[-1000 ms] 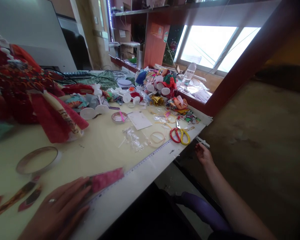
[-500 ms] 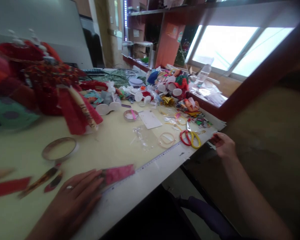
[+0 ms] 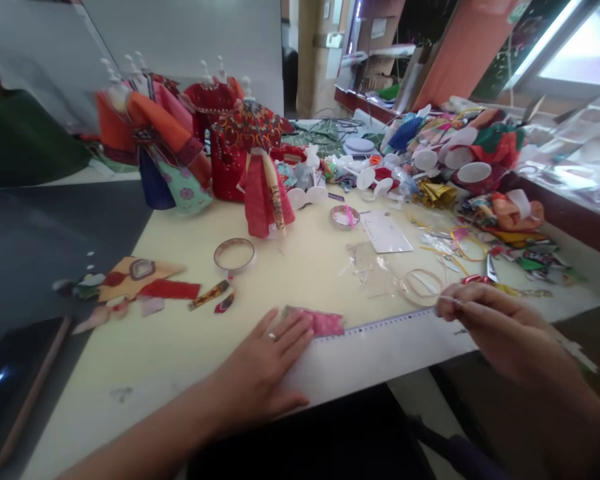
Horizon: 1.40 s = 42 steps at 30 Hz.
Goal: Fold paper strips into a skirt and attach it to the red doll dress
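My left hand (image 3: 263,367), wearing a ring, lies flat with its fingers on a strip of pink cloth (image 3: 325,323) at the ruler-marked line (image 3: 380,323) on the table. Over the right part of the table, my right hand (image 3: 495,320) is closed, thumb and fingertips pressed together. Something thin and pale shows at the fingertips, too blurred to name. Partly behind that hand are the scissors (image 3: 491,269), with a red and a yellow handle. A pale loop (image 3: 423,287) lies just left of the fingertips.
Several dressed figures (image 3: 260,193) stand at the back left. A tape roll (image 3: 235,255) and cloth scraps (image 3: 170,288) lie left of centre. A small round dish (image 3: 345,216) and a white card (image 3: 387,231) lie mid-table. Fabric bits and white discs (image 3: 475,173) pile up behind.
My right hand has come from beyond the table's right edge to over the table, near the scissors. The view has turned left. My left hand stays on the pink cloth.
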Each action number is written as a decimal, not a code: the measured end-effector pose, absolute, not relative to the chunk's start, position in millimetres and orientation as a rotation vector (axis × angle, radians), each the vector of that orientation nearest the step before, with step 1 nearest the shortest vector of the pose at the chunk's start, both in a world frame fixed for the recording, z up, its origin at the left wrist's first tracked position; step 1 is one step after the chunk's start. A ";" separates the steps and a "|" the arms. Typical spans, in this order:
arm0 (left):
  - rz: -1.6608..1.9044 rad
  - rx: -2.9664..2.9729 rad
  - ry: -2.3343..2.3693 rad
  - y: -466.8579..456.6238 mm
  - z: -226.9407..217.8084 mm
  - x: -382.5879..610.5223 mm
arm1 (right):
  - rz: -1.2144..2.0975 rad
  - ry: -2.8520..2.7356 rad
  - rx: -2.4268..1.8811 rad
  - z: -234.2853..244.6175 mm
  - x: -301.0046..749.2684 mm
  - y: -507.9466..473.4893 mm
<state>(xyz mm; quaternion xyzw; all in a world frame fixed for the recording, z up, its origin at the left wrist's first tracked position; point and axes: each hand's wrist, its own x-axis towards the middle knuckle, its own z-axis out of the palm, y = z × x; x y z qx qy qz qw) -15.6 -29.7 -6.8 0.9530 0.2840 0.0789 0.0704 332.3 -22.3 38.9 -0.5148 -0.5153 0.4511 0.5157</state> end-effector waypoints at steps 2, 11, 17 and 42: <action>0.189 2.849 0.891 -29.6 -13.7 -8.3 | 1.215 -1.354 -1.141 38.4 311.4 -19.4; 0.535 2.820 1.014 -32.2 -6.8 -12.0 | 1.575 -1.444 -0.980 34.7 258.5 -13.1; 0.855 2.612 1.130 -49.9 -3.3 -35.8 | 1.732 -1.408 -0.911 28.4 231.1 -11.0; 0.589 1.542 1.149 -36.8 18.6 -26.3 | 1.937 -1.531 -0.885 16.2 208.8 -14.9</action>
